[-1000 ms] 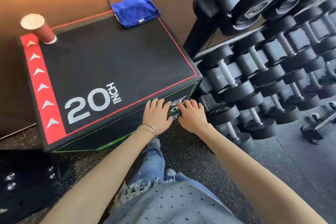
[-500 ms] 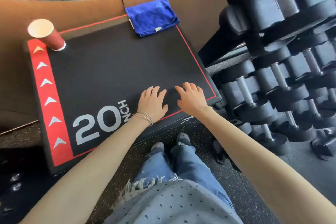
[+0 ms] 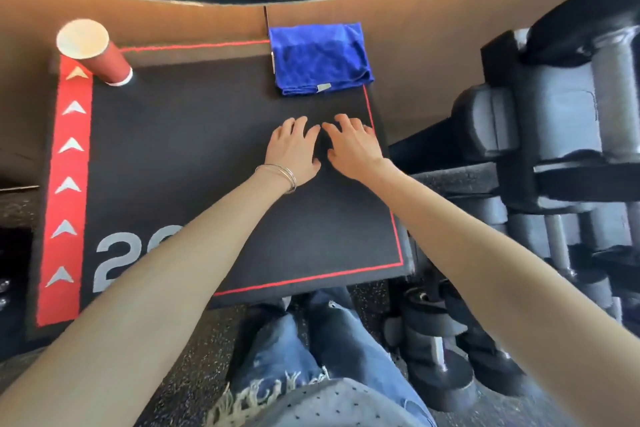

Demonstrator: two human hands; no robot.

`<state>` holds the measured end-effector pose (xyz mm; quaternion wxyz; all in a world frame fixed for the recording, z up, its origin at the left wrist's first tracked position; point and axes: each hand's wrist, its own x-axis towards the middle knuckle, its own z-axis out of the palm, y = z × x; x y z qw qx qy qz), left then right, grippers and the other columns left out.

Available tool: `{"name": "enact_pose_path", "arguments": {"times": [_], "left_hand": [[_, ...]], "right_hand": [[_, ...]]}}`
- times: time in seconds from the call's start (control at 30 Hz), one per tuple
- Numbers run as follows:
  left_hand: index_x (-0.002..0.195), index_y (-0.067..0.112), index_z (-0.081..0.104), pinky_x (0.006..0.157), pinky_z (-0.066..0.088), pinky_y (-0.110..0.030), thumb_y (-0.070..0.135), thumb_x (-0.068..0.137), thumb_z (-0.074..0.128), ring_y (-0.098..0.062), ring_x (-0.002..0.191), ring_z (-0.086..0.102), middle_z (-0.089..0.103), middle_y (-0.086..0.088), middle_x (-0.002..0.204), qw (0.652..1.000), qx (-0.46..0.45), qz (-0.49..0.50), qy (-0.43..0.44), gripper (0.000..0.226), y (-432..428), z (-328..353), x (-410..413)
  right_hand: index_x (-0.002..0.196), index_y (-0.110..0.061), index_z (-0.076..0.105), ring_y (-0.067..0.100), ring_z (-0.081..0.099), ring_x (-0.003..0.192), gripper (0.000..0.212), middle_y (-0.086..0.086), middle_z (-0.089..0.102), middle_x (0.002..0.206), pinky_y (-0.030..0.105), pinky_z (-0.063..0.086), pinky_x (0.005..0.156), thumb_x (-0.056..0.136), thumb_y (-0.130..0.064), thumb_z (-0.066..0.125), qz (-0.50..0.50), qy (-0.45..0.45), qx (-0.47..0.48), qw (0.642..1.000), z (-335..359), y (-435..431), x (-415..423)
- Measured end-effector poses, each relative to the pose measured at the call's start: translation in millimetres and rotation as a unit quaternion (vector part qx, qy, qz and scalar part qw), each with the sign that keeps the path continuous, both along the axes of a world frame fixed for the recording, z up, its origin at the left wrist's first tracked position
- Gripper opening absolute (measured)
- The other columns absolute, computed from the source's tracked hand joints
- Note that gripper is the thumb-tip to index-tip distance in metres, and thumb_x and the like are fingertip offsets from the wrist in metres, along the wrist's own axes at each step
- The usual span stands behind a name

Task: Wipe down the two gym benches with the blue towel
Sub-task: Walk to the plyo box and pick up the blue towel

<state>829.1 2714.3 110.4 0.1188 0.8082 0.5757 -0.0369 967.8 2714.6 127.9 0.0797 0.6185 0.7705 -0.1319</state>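
A folded blue towel (image 3: pixel 320 57) lies at the far right corner of a black padded box (image 3: pixel 194 156) marked "20" with a red arrow stripe. My left hand (image 3: pixel 294 151) and my right hand (image 3: pixel 353 146) are side by side, palms down, fingers spread, on or just over the box's top, a short way in front of the towel. Neither hand holds anything. A bracelet circles my left wrist.
A red paper cup (image 3: pixel 95 52) stands at the box's far left corner. A brown ledge (image 3: pixel 415 24) and mirror run behind the box. A rack of black dumbbells (image 3: pixel 554 135) crowds the right side; more dumbbells (image 3: pixel 436 357) sit on the speckled floor.
Both hands have slid forward from the box's near edge across its top toward the towel. The view has tipped to look more straight down.
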Motion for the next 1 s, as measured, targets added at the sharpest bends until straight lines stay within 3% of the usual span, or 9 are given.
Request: {"name": "enact_pose_path", "arguments": {"times": [0.2,0.37,0.43,0.53,0.67,1.0], "left_hand": [[0.145,0.016,0.027,0.109,0.031,-0.043,0.029,0.082,0.064,-0.032,0.140,0.022,0.024,-0.010,0.152,0.999,0.024,0.040,-0.003,0.074,61.3,-10.5,15.1],[0.141,0.018,0.035,0.112,0.026,-0.045,0.023,0.087,0.059,-0.028,0.136,0.030,0.033,-0.005,0.149,0.996,0.060,0.066,-0.001,0.060,95.8,-14.8,14.2],[0.138,0.018,0.040,0.105,0.034,-0.043,0.014,0.090,0.055,-0.029,0.127,0.040,0.041,-0.007,0.142,0.995,0.082,0.054,0.010,0.051,105.2,-14.0,11.2],[0.132,0.015,0.046,0.081,0.046,-0.038,0.009,0.093,0.051,-0.032,0.113,0.046,0.047,-0.010,0.131,0.994,0.100,0.032,0.034,0.040,114.0,-11.3,7.8],[0.121,0.013,0.051,0.065,0.041,-0.030,0.008,0.094,0.049,-0.028,0.104,0.049,0.051,-0.009,0.119,0.991,0.110,0.038,0.060,0.028,114.6,-9.1,9.8],[0.118,0.017,0.055,0.066,0.047,-0.027,0.010,0.095,0.046,-0.023,0.095,0.052,0.053,-0.004,0.113,0.989,0.133,-0.006,0.066,0.025,68.9,-5.3,1.9]], "right_hand": [[0.143,-0.015,0.033,0.030,0.034,0.131,0.057,0.009,0.034,0.145,0.043,0.032,0.106,0.090,-0.018,0.054,0.045,0.004,0.054,0.997,-7.8,69.9,18.2],[0.142,-0.016,0.035,0.031,0.036,0.127,0.054,0.009,0.036,0.142,0.043,0.037,0.100,0.091,-0.011,0.052,0.054,-0.011,0.079,0.995,-18.9,102.4,24.8],[0.139,-0.016,0.038,0.032,0.038,0.123,0.052,0.010,0.037,0.139,0.042,0.040,0.093,0.090,-0.008,0.052,0.059,-0.013,0.099,0.993,-22.4,108.8,27.5],[0.133,-0.014,0.043,0.032,0.043,0.113,0.046,0.013,0.044,0.129,0.039,0.041,0.084,0.089,-0.005,0.053,0.060,-0.010,0.130,0.990,-25.2,116.8,27.6],[0.122,-0.009,0.049,0.031,0.049,0.095,0.035,0.015,0.052,0.113,0.037,0.040,0.075,0.088,0.000,0.052,0.054,-0.001,0.144,0.988,-25.4,119.9,23.0],[0.118,-0.010,0.056,0.029,0.054,0.085,0.034,0.013,0.058,0.104,0.036,0.043,0.067,0.086,0.001,0.056,0.018,0.016,0.156,0.987,-24.1,60.7,18.9]]}}
